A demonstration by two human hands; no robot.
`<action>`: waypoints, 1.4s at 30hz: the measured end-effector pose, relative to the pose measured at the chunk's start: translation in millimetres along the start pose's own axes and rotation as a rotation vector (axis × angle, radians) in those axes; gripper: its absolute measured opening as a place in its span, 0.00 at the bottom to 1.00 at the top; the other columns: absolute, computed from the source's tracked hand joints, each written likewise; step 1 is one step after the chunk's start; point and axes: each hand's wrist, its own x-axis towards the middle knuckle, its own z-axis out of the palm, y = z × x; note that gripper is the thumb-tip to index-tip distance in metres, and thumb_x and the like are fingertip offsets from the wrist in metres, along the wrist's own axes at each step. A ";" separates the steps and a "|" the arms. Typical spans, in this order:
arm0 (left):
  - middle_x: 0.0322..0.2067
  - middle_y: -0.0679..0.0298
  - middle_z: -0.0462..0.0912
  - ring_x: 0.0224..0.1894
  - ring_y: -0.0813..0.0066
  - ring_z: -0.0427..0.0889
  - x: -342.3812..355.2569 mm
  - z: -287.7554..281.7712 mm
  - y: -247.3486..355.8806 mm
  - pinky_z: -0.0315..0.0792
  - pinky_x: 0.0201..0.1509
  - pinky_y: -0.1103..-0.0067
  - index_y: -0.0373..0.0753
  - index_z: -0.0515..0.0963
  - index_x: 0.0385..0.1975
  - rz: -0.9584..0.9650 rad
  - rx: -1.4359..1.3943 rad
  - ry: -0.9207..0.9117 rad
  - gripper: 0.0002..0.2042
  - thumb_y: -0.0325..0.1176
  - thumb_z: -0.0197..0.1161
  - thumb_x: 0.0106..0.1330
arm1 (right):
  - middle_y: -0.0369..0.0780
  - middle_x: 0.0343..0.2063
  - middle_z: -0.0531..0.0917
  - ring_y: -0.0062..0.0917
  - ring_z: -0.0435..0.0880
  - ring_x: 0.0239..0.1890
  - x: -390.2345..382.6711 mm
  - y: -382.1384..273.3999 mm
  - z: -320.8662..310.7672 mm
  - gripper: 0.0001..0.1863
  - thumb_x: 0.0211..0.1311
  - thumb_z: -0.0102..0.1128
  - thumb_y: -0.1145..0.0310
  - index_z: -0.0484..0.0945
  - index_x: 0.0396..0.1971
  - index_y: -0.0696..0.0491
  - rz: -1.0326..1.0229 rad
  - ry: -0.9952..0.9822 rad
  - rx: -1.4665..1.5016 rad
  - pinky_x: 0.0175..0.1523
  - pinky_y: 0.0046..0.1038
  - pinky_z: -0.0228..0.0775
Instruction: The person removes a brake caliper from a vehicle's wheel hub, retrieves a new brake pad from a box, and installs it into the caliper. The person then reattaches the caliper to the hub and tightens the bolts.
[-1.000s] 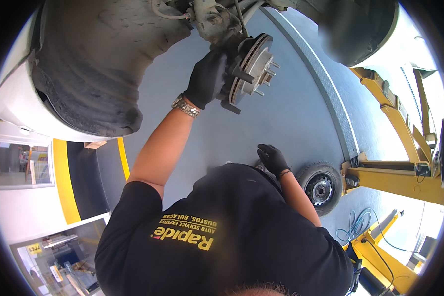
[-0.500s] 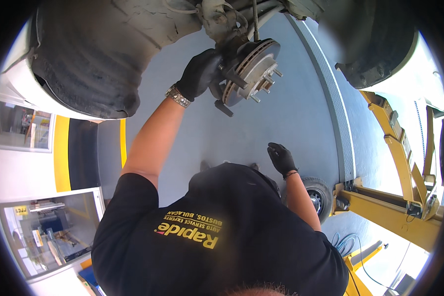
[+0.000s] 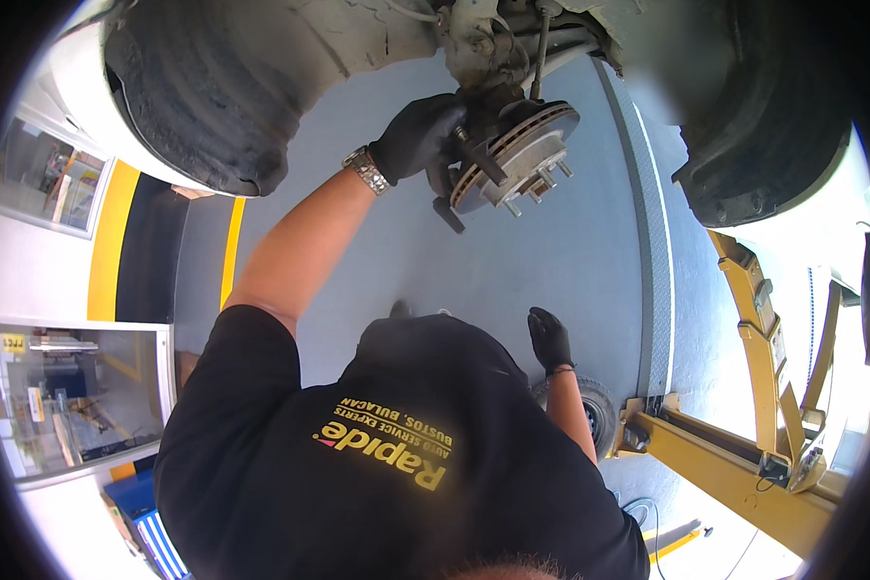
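Note:
A vented brake disc (image 3: 503, 159) with protruding studs hangs on the car's suspension (image 3: 493, 34). My left hand (image 3: 416, 140), in a black glove with a metal watch at the wrist, is closed on a dark caliper bracket (image 3: 483, 164) at the disc's left side; its fingertips are partly hidden. Below and to the right, my right hand (image 3: 549, 338), also gloved, hangs apart from the disc with its fingers extended and nothing visible in it.
Dark wheel-arch liners (image 3: 203, 106) flank the hub at both sides. A loose wheel (image 3: 597, 420) lies at lower right beside a yellow lift arm (image 3: 706, 464), with a hose (image 3: 648, 507) beyond. At left are windows (image 3: 48, 179) and a blue cabinet (image 3: 140, 512).
The view has shifted, so the hub and wheel arches appear farther right. My left hand stays on the bracket. My right hand appears slightly farther right and lower in the picture, still apart from the hub.

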 end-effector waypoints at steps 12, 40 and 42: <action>0.23 0.69 0.71 0.17 0.87 0.62 27.3 -62.1 9.9 0.57 0.17 0.83 0.39 0.74 0.39 -0.682 -0.399 -0.415 0.05 0.30 0.50 0.73 | 0.49 0.46 0.87 0.43 0.87 0.45 -21.1 34.0 13.5 0.18 0.70 0.61 0.57 0.84 0.50 0.53 0.089 0.005 0.007 0.52 0.39 0.78; 0.36 0.53 0.80 0.36 0.57 0.80 4.5 0.8 19.1 0.76 0.41 0.67 0.36 0.75 0.42 -0.061 -0.127 0.003 0.08 0.27 0.62 0.66 | 0.50 0.46 0.87 0.45 0.87 0.46 14.2 7.9 14.4 0.16 0.70 0.61 0.59 0.84 0.49 0.54 -0.154 -0.112 -0.062 0.52 0.39 0.79; 0.37 0.53 0.80 0.37 0.57 0.81 6.6 0.5 17.2 0.77 0.42 0.68 0.36 0.75 0.44 -0.080 -0.097 -0.058 0.08 0.28 0.62 0.67 | 0.50 0.46 0.87 0.46 0.86 0.47 17.6 7.4 16.7 0.16 0.70 0.61 0.59 0.84 0.49 0.54 -0.135 -0.120 -0.054 0.52 0.40 0.79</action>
